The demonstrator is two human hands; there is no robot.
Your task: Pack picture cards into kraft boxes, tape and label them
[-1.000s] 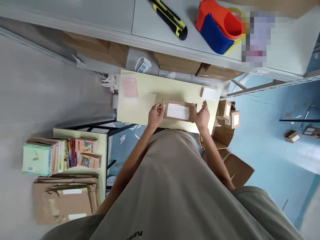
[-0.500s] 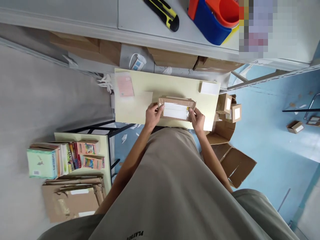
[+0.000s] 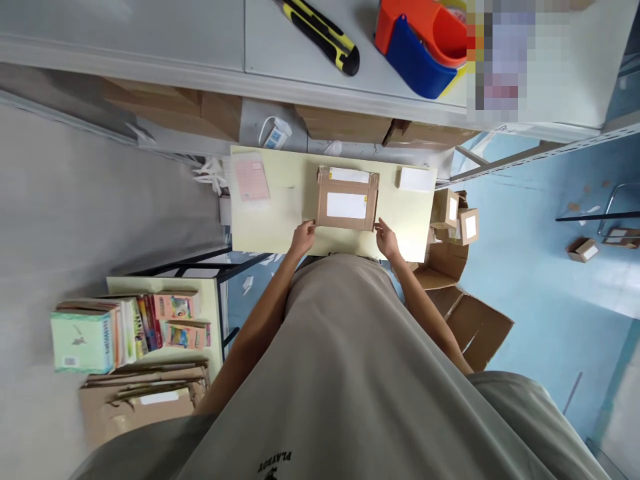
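Observation:
A brown cardboard box (image 3: 347,223) is on the pale yellow table in front of me, a white label on its broad face and another white strip along its far part. Clear tape shines at its far corners. My left hand (image 3: 303,237) is at the near left corner, fingertips closed against the cardboard. At the near right corner, my right hand (image 3: 387,240) pinches the edge with thumb and fingers. The fingertips under the box are partly hidden.
A pink sheet (image 3: 252,180) lies at the table's left, a white-topped box (image 3: 416,179) at its right. On the shelf above are a utility knife (image 3: 323,35) and a tape dispenser (image 3: 423,57). Books (image 3: 125,327) stand lower left; open cartons (image 3: 473,327) lie right.
The box has turned so that its broad face and a second label now show, and it reaches farther back. My hands have shifted down to its near corners.

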